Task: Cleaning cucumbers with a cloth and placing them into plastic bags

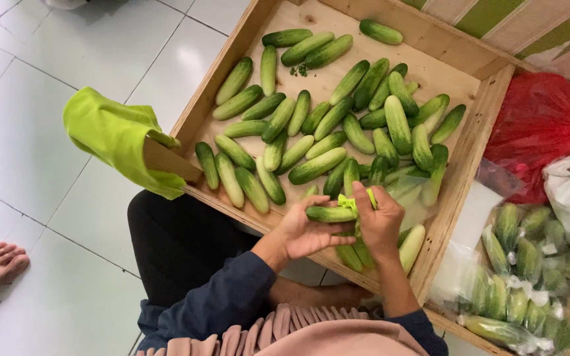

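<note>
Hands (341, 224) closed on cucumber (330, 213), seemingly.

carrier: shallow wooden tray (470, 142), sitting on the white tiled floor (28, 125)
on it: loose green cucumbers (338, 112), piled up just beyond the hands' grip, thinning out toward the far corner
floor, right of grip: bagged cucumbers (519, 283), red plastic bag (539, 125)

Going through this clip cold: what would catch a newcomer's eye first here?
First, the heap of loose cucumbers filling the shallow wooden tray at centre. Next, at the tray's near edge, the left hand and right hand together gripping one cucumber with a green strip at it. Then the lime-green cloth draped over the tray's left corner, and the red plastic bag at right.
</note>
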